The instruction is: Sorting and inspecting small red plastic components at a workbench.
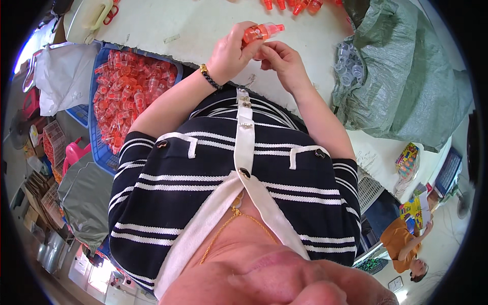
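Note:
Above the white tabletop [203,25], my left hand [234,48] is closed round a small clear-and-red plastic bottle [256,33], tilted on its side with its narrow tip toward the right. Just below the bottle, my right hand [282,58] is closed in a pinch, its fingertips close to my left fingers. Whatever lies in that pinch is too small or hidden to make out. Several similar red bottles [301,6] lie at the table's far edge. Left of my left forearm, a blue crate [96,145] holds a heap of red plastic bottles [124,86].
At the right, a grey-green sack [406,81] spills clear plastic caps [348,66] onto the table. A cream jug-like container [89,20] and red-handled scissors [111,14] sit at the far left. White bags [66,76] hang beside the crate. Another person [404,244] is at the lower right.

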